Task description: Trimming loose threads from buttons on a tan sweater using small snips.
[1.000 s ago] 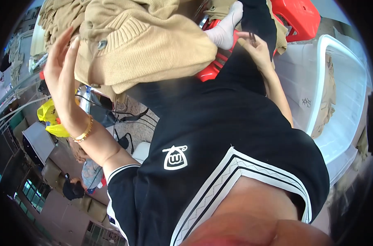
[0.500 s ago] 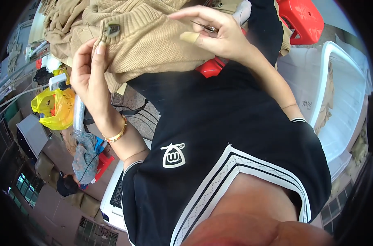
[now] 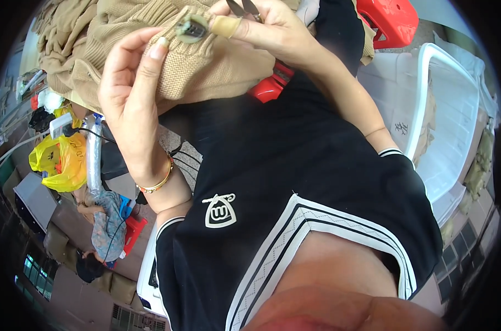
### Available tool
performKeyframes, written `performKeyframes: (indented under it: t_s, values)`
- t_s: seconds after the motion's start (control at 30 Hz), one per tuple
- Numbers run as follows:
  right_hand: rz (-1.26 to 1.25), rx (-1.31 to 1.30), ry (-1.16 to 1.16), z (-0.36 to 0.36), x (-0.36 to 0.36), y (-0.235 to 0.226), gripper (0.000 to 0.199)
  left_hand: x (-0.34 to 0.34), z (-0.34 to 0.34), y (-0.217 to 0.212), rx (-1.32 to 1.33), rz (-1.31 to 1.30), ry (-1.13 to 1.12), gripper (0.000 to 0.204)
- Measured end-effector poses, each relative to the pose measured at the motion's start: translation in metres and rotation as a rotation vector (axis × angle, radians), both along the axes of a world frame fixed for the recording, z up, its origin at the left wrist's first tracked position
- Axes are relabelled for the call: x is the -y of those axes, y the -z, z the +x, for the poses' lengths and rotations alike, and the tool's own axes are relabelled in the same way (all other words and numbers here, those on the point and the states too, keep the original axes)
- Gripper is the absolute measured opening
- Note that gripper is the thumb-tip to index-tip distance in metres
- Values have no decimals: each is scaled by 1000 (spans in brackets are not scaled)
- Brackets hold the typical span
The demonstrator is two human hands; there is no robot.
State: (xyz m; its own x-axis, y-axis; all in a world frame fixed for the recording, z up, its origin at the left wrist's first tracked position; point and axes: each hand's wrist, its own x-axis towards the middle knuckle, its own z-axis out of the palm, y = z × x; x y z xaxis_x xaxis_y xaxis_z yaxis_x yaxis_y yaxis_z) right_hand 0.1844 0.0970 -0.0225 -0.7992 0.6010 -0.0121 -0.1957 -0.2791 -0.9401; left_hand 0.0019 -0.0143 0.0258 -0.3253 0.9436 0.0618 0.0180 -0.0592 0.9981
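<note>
Tan knitted garment (image 3: pixel 223 71), draped over the wearer's dark-clad lap near the top of the view, its ribbed edge raised and bearing a dark, pale-rimmed button (image 3: pixel 192 28). Left hand (image 3: pixel 132 91): thumb and fingers pinch the knit just left of the button. Right hand (image 3: pixel 275 30): curled around small dark-bladed snips (image 3: pixel 244 9), their points directed up and away from the knit; the thumb, in a yellowish finger cover (image 3: pixel 226 26), lies at the button's right side. Whether this hand also grips the fabric cannot be told, its fingers being partly cut off by the upper border.

Compared with half a second earlier, the right hand has closed the gap to the button, and the left has turned the edge upward. Both hands now meet at one spot, which appears to bring the snips within easy reach of the button.

Surroundings: further tan knitwear (image 3: pixel 77 55) heaped at upper left; a red stool (image 3: pixel 391 21) at upper right; a white tub (image 3: pixel 418 118) to the right; a yellow plastic bag (image 3: pixel 68 165) to the left.
</note>
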Motion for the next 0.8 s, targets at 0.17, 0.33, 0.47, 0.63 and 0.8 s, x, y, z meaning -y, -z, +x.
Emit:
performKeyframes:
  t_s: [0.17, 0.33, 0.47, 0.63, 0.8]
  values:
    - [371, -2, 126, -9, 2, 14, 44, -6, -2, 7, 51, 48, -19, 27]
    - [574, -15, 210, -10, 5, -14, 59, -4, -4, 5, 93, 37, 4, 28]
    - [977, 139, 222, -14, 0, -15, 40, -8, -11, 4, 72, -1, 45, 28]
    - [578, 49, 159, -14, -2, 12, 31, -8, -31, -7, 101, -90, 77, 40]
    - [737, -214, 192, -7, -21, 25, 34, -11, -39, -23, -55, -134, 159, 42]
